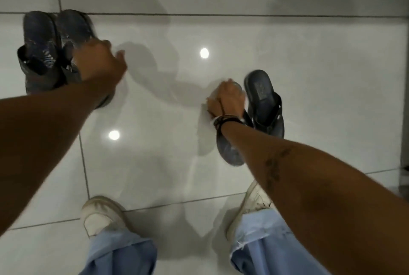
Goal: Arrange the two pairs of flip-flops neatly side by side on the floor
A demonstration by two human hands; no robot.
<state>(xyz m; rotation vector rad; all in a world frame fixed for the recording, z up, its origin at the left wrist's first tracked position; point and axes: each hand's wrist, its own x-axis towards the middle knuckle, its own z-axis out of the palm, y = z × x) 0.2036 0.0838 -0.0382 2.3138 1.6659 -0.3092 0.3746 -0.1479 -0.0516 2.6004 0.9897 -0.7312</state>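
Note:
Two dark blue patterned flip-flops lie side by side at the far left of the tiled floor. My left hand hovers over the right one of that pair, fingers spread, its grip hidden. A second dark pair sits at the right. One flip-flop lies flat on the floor. My right hand is closed on the other flip-flop, whose toe end shows below my wrist, partly hidden by the arm.
Glossy grey floor tiles with dark grout lines reflect two ceiling lights. My feet in white sneakers and light blue trouser legs stand at the bottom. A dark object edge shows at the far right.

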